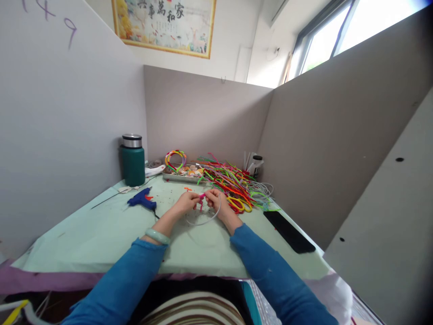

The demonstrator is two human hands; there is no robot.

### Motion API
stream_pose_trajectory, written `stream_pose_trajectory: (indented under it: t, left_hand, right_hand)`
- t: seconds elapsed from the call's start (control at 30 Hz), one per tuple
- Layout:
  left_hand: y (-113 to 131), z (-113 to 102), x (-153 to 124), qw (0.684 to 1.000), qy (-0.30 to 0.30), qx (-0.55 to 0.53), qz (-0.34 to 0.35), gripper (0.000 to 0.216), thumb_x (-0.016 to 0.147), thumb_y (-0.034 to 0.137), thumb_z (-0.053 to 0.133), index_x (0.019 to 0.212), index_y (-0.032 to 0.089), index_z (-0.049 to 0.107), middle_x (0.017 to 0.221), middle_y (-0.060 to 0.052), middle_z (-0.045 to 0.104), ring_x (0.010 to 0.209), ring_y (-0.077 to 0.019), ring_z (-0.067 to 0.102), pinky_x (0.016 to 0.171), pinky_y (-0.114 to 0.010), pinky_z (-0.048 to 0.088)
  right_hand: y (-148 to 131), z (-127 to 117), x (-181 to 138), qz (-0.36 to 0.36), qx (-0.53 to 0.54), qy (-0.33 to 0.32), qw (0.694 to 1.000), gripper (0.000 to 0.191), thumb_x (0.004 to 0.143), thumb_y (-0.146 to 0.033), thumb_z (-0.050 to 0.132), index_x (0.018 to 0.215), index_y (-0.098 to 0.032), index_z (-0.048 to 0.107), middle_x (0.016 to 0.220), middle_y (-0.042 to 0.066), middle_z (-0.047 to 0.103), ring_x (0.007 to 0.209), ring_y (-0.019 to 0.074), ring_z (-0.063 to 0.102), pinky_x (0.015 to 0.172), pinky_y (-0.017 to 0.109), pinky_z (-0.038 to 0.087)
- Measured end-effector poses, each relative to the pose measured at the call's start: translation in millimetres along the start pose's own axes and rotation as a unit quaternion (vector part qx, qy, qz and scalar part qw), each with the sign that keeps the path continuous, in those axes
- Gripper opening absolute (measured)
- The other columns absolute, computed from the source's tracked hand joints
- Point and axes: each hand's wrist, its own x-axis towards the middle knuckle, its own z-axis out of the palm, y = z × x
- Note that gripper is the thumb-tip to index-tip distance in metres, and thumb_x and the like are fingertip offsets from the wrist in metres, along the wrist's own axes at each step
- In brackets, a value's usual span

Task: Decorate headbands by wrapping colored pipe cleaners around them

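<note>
Near the middle of the table, my left hand (188, 201) and my right hand (214, 200) meet with fingers pinched. Between the fingertips is a bright pink pipe cleaner (202, 197), and a short pink end dangles below. A thin grey-white cord (206, 222) curves in a loop under the hands and rises past my right hand. My left fingers grip the pink pipe cleaner. My right fingers close at the join of the pink piece and the cord; which strand each finger presses is hidden.
A blue glue gun (142, 198) lies left of my hands, near a green flask (133, 160). Behind are a metal tray (182, 177) of small pieces, a colourful braided ring (175, 160) and a heap of pipe cleaners (233, 180). A black phone (289, 231) lies right. Grey partitions (206, 113) enclose the table.
</note>
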Motion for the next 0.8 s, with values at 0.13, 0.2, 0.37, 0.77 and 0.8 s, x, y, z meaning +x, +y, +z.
stream_pose_trajectory:
  t: [0.13,0.2,0.37,0.77,0.8]
  left_hand:
    - [1.2,-0.6,0.3,0.999,0.017,-0.041,-0.024,0.023,0.071,0.035,0.055,0.075,0.013,0.06,0.043,0.005,0.047,0.037,-0.0068,0.036,0.041,-0.02,0.025]
    - [0.0,-1.0,0.9,0.998,0.018,-0.055,-0.036,0.024,0.071,0.036,0.056,0.072,0.013,0.059,0.042,0.004,0.047,0.036,-0.0065,0.036,0.04,-0.02,0.025]
    - [-0.5,-2.8,-0.6,0.99,-0.013,-0.138,-0.037,0.028,0.069,0.041,0.06,0.067,0.013,0.057,0.043,0.004,0.047,0.037,-0.0053,0.036,0.039,-0.019,0.025]
    - [3.1,-0.2,-2.1,0.994,-0.009,-0.107,-0.021,0.022,0.063,0.032,0.066,0.07,0.014,0.055,0.04,0.006,0.047,0.035,-0.006,0.037,0.039,-0.019,0.025]
    - [2.6,0.3,-1.4,0.996,0.002,-0.091,-0.018,0.021,0.062,0.031,0.066,0.069,0.015,0.055,0.04,0.006,0.046,0.035,-0.0059,0.037,0.039,-0.019,0.025]
  right_hand:
    - [0.3,-0.5,0.5,0.001,-0.007,0.008,1.0,0.03,0.065,-0.043,0.068,0.069,-0.017,0.055,0.057,-0.004,0.05,0.044,0.0061,0.039,0.043,0.022,0.027]
    - [-1.0,0.0,0.1,0.004,-0.011,0.012,1.0,0.031,0.065,-0.044,0.068,0.069,-0.017,0.054,0.057,-0.004,0.05,0.044,0.0061,0.039,0.043,0.022,0.027]
    - [-4.4,1.5,-0.9,0.007,-0.003,0.01,1.0,0.03,0.065,-0.043,0.069,0.07,-0.017,0.053,0.056,-0.004,0.049,0.043,0.006,0.038,0.043,0.022,0.026]
    - [0.1,0.0,1.7,0.006,-0.002,0.005,1.0,0.028,0.066,-0.041,0.068,0.07,-0.017,0.054,0.056,-0.005,0.049,0.042,0.006,0.038,0.042,0.022,0.026]
    - [0.1,-0.1,1.6,0.005,-0.002,0.005,1.0,0.027,0.066,-0.041,0.067,0.071,-0.017,0.054,0.056,-0.005,0.049,0.042,0.006,0.038,0.043,0.022,0.026]
